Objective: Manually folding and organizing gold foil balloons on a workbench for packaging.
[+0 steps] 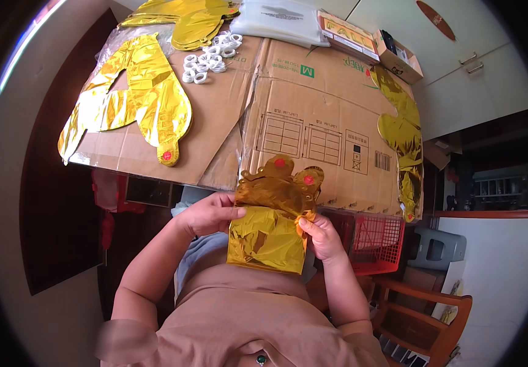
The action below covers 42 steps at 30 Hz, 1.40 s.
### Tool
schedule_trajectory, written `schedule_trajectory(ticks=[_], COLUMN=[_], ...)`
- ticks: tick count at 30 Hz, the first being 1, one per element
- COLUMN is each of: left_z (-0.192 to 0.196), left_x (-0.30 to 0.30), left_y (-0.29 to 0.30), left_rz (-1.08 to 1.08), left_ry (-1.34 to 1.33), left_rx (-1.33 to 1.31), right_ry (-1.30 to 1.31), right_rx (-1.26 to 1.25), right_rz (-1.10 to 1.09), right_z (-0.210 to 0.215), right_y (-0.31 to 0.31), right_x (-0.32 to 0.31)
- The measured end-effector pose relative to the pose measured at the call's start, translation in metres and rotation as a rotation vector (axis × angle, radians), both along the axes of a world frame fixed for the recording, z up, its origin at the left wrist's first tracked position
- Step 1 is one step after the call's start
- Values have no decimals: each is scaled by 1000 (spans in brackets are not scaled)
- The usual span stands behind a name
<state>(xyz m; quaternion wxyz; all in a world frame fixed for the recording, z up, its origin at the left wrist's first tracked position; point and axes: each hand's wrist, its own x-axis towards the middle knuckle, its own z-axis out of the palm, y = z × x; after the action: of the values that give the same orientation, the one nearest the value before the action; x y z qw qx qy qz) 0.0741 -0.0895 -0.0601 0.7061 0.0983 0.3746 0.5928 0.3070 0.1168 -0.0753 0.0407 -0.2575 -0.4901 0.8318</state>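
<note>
The folded gold balloon (pixel 274 220) hangs just off the table's near edge, over the lap — clamped from both sides. The left hand (pixel 210 213) pinches its edge at nine o'clock; the right hand (pixel 320 235) grips the edge at three o'clock, fingers closed on the foil. At eleven o'clock, on the cardboard (pixel 313 104), lies a flat gold balloon (pixel 138 101); beyond it, white rings (pixel 205 61).

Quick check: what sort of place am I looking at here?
Probably a home room used as a makeshift packing station. Flattened cardboard covers the table as a work surface, gold foil balloons lie stacked on it, and a wooden chair and white cabinets stand alongside.
</note>
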Motion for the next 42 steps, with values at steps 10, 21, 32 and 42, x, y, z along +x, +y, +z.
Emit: schedule_trajectory(ticks=[10,21,32,42], left_z=[-22,-12,-14,-23], left_x=[9,9,11,10], left_y=[5,-3,-5,-5], left_rz=[95,40,105,176], left_ry=[10,211,163,-82], left_rx=[-76,72,67,-21], right_ry=[-6,84,165,60], right_rx=[98,-50,-57,1072], right_rz=[36,27,199,286], right_z=[-6,-20,-8,50], right_y=[4,7,21,2], right_x=[1,10,9,1])
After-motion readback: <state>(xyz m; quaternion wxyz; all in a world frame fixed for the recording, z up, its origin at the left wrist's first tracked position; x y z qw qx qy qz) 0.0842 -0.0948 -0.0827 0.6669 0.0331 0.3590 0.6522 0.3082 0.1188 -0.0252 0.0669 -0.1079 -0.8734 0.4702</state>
